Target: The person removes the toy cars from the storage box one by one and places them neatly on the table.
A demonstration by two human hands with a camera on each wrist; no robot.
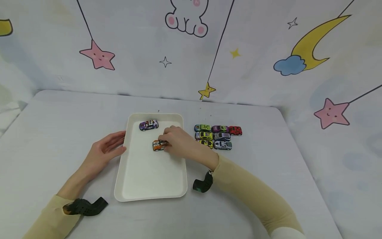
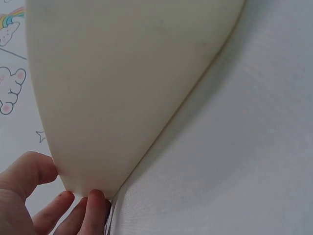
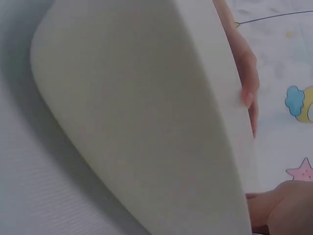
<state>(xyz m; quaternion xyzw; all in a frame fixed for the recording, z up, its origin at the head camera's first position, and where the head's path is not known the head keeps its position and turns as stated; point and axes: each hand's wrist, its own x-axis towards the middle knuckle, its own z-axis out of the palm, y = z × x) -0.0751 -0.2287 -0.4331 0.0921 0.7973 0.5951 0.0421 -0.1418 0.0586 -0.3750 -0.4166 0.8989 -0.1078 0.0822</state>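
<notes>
A cream rectangular tray (image 1: 149, 186) lies on the white table. A purple toy car (image 1: 148, 124) sits near the tray's far end. My right hand (image 1: 176, 141) reaches over the tray's right rim and pinches an orange toy car (image 1: 159, 145) on the tray floor. My left hand (image 1: 105, 149) rests with straight fingers against the tray's left rim. In the left wrist view the left fingertips (image 2: 93, 200) touch the tray wall (image 2: 122, 88). The right wrist view shows the tray's outer wall (image 3: 146, 122) close up; the orange car is hidden there.
Several toy cars (image 1: 216, 136) stand in rows on the table right of the tray, a red one (image 1: 235, 130) at the far right. A printed cloth backdrop (image 1: 191, 49) hangs behind the table. Bare tabletop lies left of and in front of the tray.
</notes>
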